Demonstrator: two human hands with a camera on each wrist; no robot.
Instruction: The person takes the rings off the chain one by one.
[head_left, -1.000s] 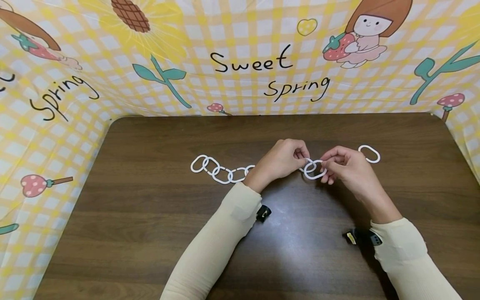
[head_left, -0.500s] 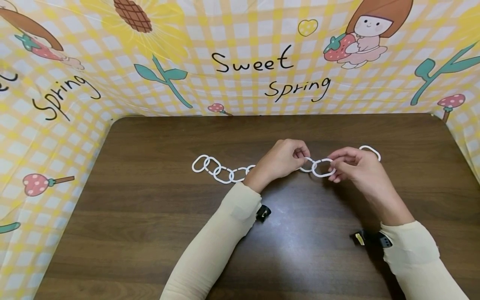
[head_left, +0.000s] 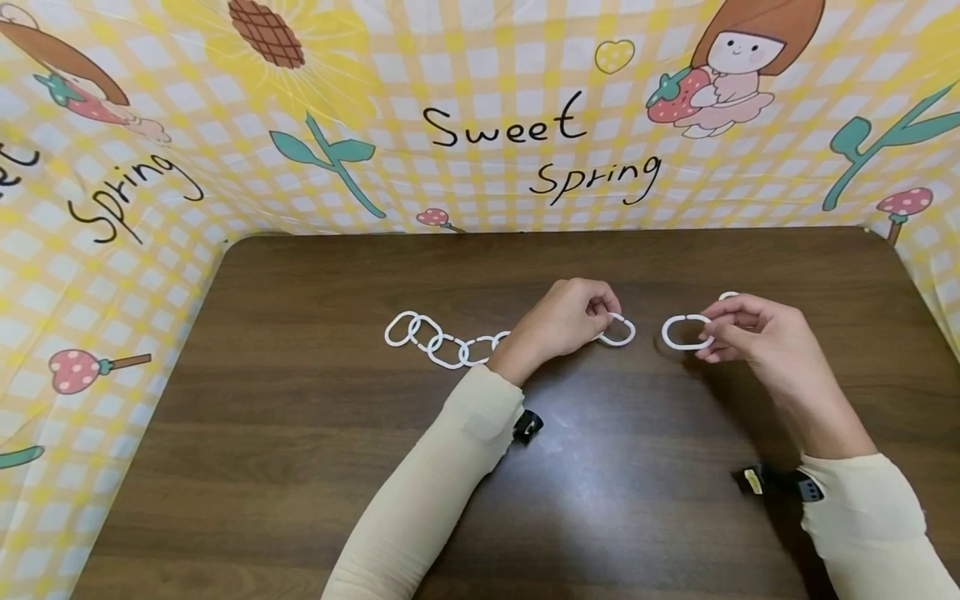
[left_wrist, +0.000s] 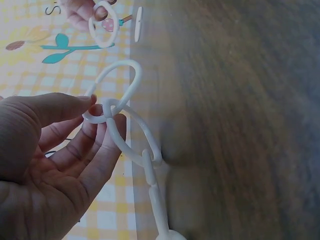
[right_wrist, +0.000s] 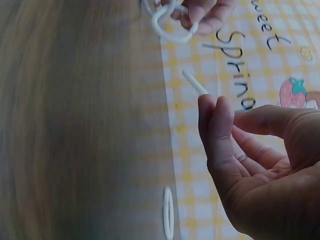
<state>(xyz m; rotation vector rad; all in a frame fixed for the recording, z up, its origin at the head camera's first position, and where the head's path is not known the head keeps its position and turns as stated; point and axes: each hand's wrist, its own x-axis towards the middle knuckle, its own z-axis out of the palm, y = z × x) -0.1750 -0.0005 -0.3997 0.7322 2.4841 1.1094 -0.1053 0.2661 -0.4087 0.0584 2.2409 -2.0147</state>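
A chain of white oval links (head_left: 447,351) lies on the table and runs behind the left wrist. My left hand (head_left: 562,321) pinches its right end link (head_left: 618,331) between thumb and fingers. In the left wrist view, that end link (left_wrist: 131,90) hooks through another link (left_wrist: 145,130) of the chain. My right hand (head_left: 757,333) pinches a separate white oval link (head_left: 675,333), which has a small gap in its upper side. The two hands' links stand apart, with table showing between them. In the right wrist view, the separate link (right_wrist: 194,81) appears edge-on.
Another loose white link (head_left: 727,295) lies behind the right hand, mostly hidden in the head view; the right wrist view shows that loose link (right_wrist: 168,214) on the table. The brown wooden table (head_left: 300,467) meets a yellow checked cloth (head_left: 480,192) at the back and sides.
My right hand has moved right, and its link has come away from the chain's end link. The left hand has stayed in place. The loose link is now more covered by the right hand.
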